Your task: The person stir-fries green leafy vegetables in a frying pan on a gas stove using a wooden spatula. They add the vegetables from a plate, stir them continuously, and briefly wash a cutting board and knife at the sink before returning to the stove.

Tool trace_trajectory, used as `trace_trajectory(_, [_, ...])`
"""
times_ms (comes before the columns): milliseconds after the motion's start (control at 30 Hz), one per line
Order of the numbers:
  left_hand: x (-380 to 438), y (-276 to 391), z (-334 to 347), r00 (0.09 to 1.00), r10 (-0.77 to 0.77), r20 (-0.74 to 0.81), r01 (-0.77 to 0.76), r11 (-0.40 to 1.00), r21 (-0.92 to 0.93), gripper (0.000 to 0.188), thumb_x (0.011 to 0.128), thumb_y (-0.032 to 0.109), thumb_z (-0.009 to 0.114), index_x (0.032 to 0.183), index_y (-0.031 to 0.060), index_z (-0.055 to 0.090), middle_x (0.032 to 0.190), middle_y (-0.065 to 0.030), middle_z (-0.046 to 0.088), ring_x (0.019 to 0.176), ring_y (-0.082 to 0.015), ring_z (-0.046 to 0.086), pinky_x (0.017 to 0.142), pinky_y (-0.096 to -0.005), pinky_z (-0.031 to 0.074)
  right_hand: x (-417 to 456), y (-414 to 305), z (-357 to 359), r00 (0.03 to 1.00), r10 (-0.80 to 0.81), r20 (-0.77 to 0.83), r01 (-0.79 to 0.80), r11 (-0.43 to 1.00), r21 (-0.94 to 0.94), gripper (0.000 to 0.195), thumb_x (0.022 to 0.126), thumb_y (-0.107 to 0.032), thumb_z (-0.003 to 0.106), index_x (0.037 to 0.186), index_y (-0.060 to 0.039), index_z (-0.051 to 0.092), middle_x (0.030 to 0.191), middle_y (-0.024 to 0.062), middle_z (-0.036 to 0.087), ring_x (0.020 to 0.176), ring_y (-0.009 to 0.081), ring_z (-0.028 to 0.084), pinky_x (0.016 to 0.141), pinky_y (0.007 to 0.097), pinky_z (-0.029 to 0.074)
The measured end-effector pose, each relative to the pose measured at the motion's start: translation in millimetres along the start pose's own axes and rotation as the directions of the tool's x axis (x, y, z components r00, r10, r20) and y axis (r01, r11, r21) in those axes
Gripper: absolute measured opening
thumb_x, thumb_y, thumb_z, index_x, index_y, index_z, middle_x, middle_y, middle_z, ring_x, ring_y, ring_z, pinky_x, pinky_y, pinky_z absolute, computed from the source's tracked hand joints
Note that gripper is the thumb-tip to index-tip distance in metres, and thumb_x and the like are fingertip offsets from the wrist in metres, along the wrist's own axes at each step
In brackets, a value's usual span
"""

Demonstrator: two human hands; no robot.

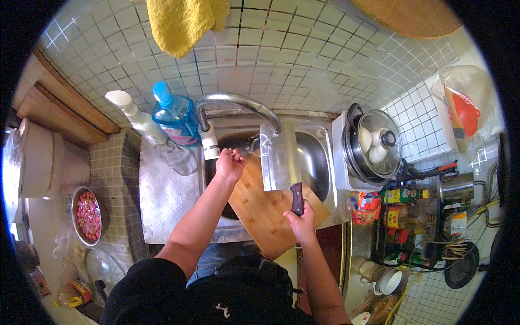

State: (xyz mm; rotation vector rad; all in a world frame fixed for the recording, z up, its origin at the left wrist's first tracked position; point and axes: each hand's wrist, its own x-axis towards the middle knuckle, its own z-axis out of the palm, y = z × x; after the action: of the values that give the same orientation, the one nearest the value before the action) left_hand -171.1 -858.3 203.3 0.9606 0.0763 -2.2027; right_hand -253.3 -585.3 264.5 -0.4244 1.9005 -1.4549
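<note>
My right hand (pixel 301 219) grips the dark handle of a cleaver (pixel 280 162), whose broad blade lies under the curved metal faucet (pixel 239 99) and above the sink. My left hand (pixel 230 162) is at the faucet's white base (pixel 209 142), fingers curled; whether it grips the lever I cannot tell. Water splashes near the blade's left edge. A wooden cutting board (pixel 264 207) rests slanted across the steel sink (pixel 313 154), its lower corner over the front edge by my body.
Left of the faucet stand a blue liquid bottle (pixel 174 118), a white pump bottle (pixel 140 118) and a grey cloth (pixel 176 156). A lidded pot (pixel 375 142) sits at the right. A bowl of red fruit (pixel 87 215) is far left; a rack (pixel 410 260) with bottles stands right.
</note>
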Motion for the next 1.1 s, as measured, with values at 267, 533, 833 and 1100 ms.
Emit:
trace_trajectory(267, [-73, -32, 40, 0.703, 0.121, 0.701, -0.705, -0.011, 0.709, 0.028, 0.095, 0.029, 0.048, 0.098, 0.0025, 0.057, 0.083, -0.0103, 0.061, 0.076, -0.0253, 0.060, 0.071, -0.0400, 0.048, 0, -8, 10, 0.999, 0.040, -0.030, -0.039, 0.999, 0.031, 0.023, 0.074, -0.003, 0.068, 0.084, -0.0066, 0.048, 0.068, -0.0047, 0.045, 0.057, 0.0062, 0.043, 0.049, 0.0247, 0.037])
trace_trajectory(533, [-9, -61, 61, 0.599, -0.324, 0.733, -0.657, -0.722, 0.217, 0.071, 0.095, 0.048, 0.030, 0.145, -0.0011, 0.021, 0.153, -0.0206, 0.017, 0.143, -0.0348, 0.013, 0.114, -0.0509, 0.013, 1, -14, 32, 0.995, 0.096, 0.002, -0.096, 0.990, 0.106, 0.022, 0.079, -0.001, 0.061, 0.090, -0.0096, 0.044, 0.062, -0.0033, 0.045, 0.044, 0.0057, 0.041, 0.037, 0.0224, 0.031])
trace_trajectory(833, [6, -72, 71, 0.834, -0.096, 0.544, -0.528, -0.428, 0.734, 0.086, 0.092, 0.057, 0.035, 0.147, -0.0019, 0.004, 0.154, -0.0240, 0.001, 0.144, -0.0355, 0.000, 0.116, -0.0468, 0.008, -9, -30, 27, 0.995, -0.077, -0.058, 0.032, 0.828, -0.560, 0.036, 0.076, -0.012, 0.066, 0.105, -0.0005, 0.047, 0.079, 0.0195, 0.061, 0.068, 0.0348, 0.062, 0.064, 0.0463, 0.048])
trace_trajectory(1100, [28, -66, 42, 0.890, 0.216, 0.401, -0.394, 0.807, 0.441, 0.053, 0.088, 0.000, 0.049, 0.139, 0.0030, 0.033, 0.119, -0.0150, 0.058, 0.104, -0.0284, 0.058, 0.086, -0.0359, 0.048, -15, -37, 26, 0.994, -0.102, 0.036, 0.100, 0.737, -0.668, 0.046, 0.077, -0.022, 0.068, 0.111, -0.0001, 0.048, 0.088, 0.0259, 0.063, 0.084, 0.0442, 0.061, 0.074, 0.0518, 0.047])
